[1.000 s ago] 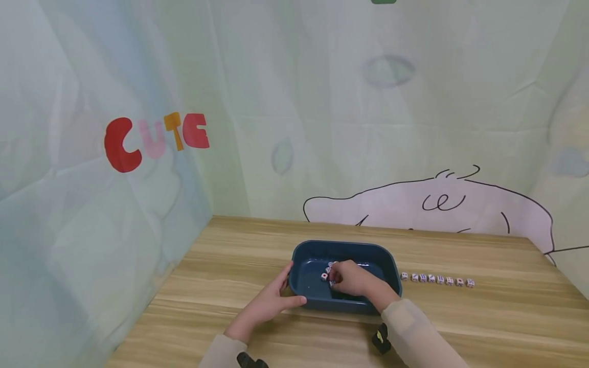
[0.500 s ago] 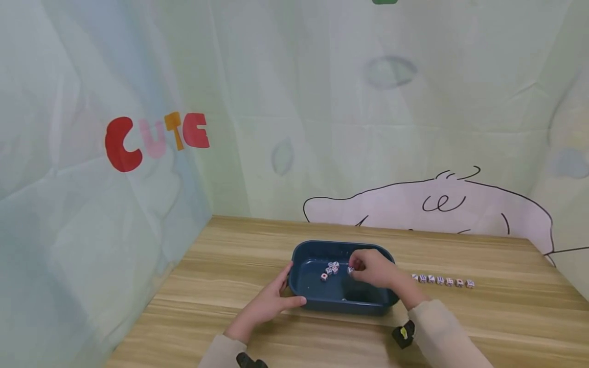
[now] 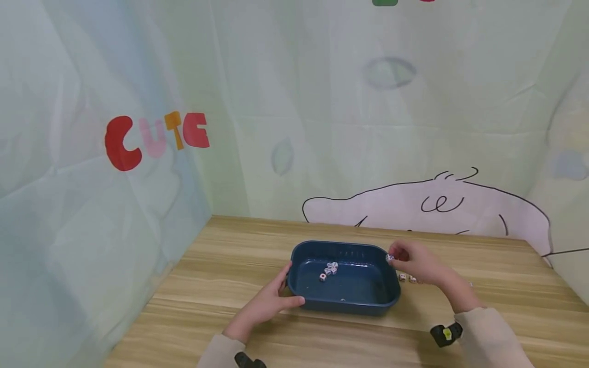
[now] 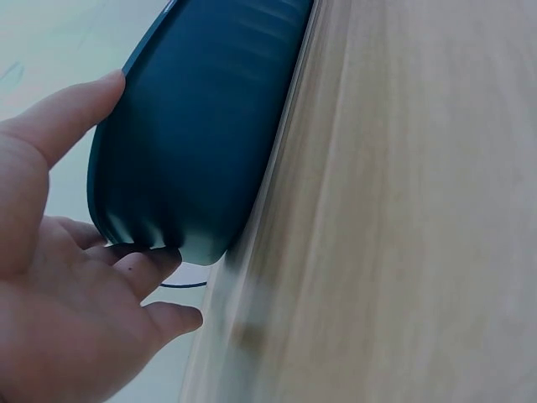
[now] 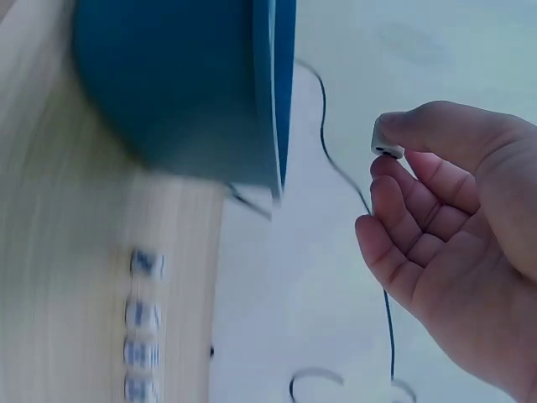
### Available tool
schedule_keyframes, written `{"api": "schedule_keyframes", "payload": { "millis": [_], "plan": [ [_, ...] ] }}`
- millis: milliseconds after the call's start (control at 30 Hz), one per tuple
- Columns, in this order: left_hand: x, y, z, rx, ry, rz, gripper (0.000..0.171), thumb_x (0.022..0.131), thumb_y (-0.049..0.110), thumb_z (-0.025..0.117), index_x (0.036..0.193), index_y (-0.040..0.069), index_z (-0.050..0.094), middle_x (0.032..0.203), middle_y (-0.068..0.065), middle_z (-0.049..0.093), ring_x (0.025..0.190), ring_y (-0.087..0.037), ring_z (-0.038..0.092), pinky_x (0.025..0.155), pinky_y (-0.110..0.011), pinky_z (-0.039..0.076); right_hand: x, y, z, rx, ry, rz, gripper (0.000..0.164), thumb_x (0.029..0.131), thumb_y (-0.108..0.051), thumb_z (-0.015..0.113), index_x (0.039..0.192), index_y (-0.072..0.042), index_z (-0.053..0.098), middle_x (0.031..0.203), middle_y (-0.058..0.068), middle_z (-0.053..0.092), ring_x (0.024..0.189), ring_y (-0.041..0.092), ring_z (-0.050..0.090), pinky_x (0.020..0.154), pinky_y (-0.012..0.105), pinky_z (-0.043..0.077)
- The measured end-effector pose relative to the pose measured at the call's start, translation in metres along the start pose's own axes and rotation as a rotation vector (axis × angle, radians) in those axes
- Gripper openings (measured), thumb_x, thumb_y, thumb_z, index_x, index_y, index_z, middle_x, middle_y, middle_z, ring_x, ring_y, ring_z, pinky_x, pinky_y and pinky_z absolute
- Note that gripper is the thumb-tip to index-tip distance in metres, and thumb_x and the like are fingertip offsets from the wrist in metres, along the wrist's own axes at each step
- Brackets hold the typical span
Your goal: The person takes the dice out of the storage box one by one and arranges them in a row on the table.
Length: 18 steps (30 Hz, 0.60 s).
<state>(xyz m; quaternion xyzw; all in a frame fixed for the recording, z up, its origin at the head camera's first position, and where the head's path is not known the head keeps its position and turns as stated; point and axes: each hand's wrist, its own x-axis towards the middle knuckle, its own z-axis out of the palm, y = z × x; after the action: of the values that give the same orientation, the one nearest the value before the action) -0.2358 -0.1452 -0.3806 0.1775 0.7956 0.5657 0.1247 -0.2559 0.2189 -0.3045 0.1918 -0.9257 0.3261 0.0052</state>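
A dark blue rectangular tub [image 3: 345,306] stands on the wooden table. My left hand [image 3: 269,300] holds its left end, thumb at the near rim and fingers against the end wall; the left wrist view shows the fingers bent at the tub's wall [image 4: 193,126]. Just beyond the right rim, my right hand [image 3: 420,261] pinches a small white die [image 3: 390,257] between thumb and index finger, raised above the table in the right wrist view. Several dice [image 3: 333,268] cluster inside the tub, with one die [image 3: 322,277] slightly apart.
Right of the tub a row of dice [image 5: 143,316] lies on the table [image 3: 294,340], partly hidden by my right hand in the head view. A printed cloth [image 3: 322,128] hangs behind and at the left. Both wrists wear black devices [image 3: 446,334].
From the dice cluster, my right hand has moved right with a die, out over the tub's right rim. The left hand has stayed on the tub.
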Motion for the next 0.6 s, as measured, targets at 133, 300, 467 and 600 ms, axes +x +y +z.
{"api": "schedule_keyframes", "payload": {
  "millis": [133, 300, 467, 600],
  "plan": [
    [-0.001, 0.0, 0.0, 0.01, 0.004, -0.004, 0.097, 0.085, 0.021, 0.075, 0.155, 0.003, 0.01, 0.157, -0.024, 0.014, 0.143, -0.041, 0.019, 0.114, -0.054, 0.018, -0.012, 0.016, -0.014, -0.001, 0.032, 0.024, 0.007, 0.09, -0.009, 0.065, 0.092, -0.004, 0.06, 0.081, 0.002, 0.059, 0.074, 0.013, 0.053, 0.062, 0.024, 0.048],
    [-0.001, 0.0, 0.0, 0.017, 0.003, -0.009, 0.097, 0.085, 0.022, 0.075, 0.155, 0.004, 0.01, 0.158, -0.024, 0.015, 0.143, -0.041, 0.019, 0.114, -0.054, 0.019, -0.029, 0.037, -0.031, -0.038, 0.057, 0.078, 0.011, 0.091, -0.011, 0.065, 0.094, -0.002, 0.06, 0.083, 0.002, 0.06, 0.074, 0.011, 0.053, 0.061, 0.024, 0.047],
    [0.0, 0.001, 0.001, 0.007, 0.003, -0.013, 0.097, 0.085, 0.022, 0.075, 0.155, 0.005, 0.01, 0.158, -0.024, 0.015, 0.143, -0.041, 0.019, 0.114, -0.054, 0.018, -0.045, 0.061, -0.043, -0.094, 0.091, 0.111, 0.012, 0.089, -0.011, 0.066, 0.092, -0.002, 0.06, 0.082, 0.002, 0.059, 0.071, 0.006, 0.051, 0.06, 0.023, 0.046],
    [0.0, 0.001, 0.001, 0.009, 0.008, -0.019, 0.097, 0.085, 0.022, 0.075, 0.155, 0.006, 0.011, 0.158, -0.024, 0.014, 0.143, -0.043, 0.019, 0.114, -0.056, 0.018, -0.055, 0.075, -0.052, -0.148, 0.096, 0.139, 0.013, 0.091, -0.014, 0.066, 0.093, -0.002, 0.06, 0.083, 0.001, 0.06, 0.072, 0.005, 0.05, 0.06, 0.024, 0.045]
  ]
}}
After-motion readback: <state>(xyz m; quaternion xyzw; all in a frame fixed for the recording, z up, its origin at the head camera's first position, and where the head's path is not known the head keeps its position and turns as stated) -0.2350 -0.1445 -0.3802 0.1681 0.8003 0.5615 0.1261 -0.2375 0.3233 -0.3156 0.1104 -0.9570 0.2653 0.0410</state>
